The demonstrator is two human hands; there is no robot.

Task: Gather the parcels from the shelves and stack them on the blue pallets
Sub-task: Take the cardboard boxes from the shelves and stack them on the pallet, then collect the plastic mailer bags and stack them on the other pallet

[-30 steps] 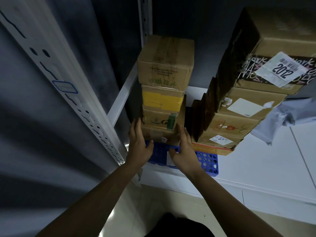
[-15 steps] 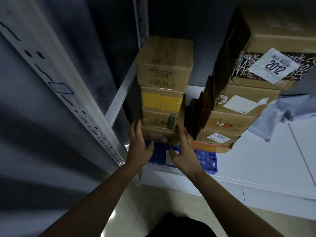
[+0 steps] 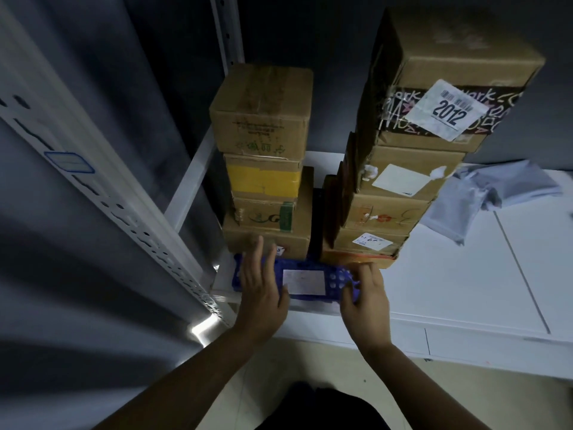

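Observation:
Two tall stacks of cardboard parcels stand on a blue perforated pallet [image 3: 297, 264] that bears a white label. The left stack [image 3: 262, 110] has a yellow-taped box in its middle. The right stack [image 3: 449, 72] is topped by a box labelled 2012. My left hand [image 3: 262, 287] lies flat on the pallet's left front part, fingers spread, fingertips reaching the left stack's bottom box [image 3: 291, 243]. My right hand [image 3: 366, 293] curls its fingers over the pallet's right front edge, below the right stack.
A slanted grey perforated shelf upright [image 3: 102, 187] runs close on the left, and another upright [image 3: 226, 35] rises behind the left stack. The pallet sits on a white platform [image 3: 465, 290]. A crumpled grey bag [image 3: 483, 193] lies to the right of the stacks.
Both hands have left the sides of the left stack's bottom box and dropped to the pallet's front edge; the right hand shifted right and closed on the edge.

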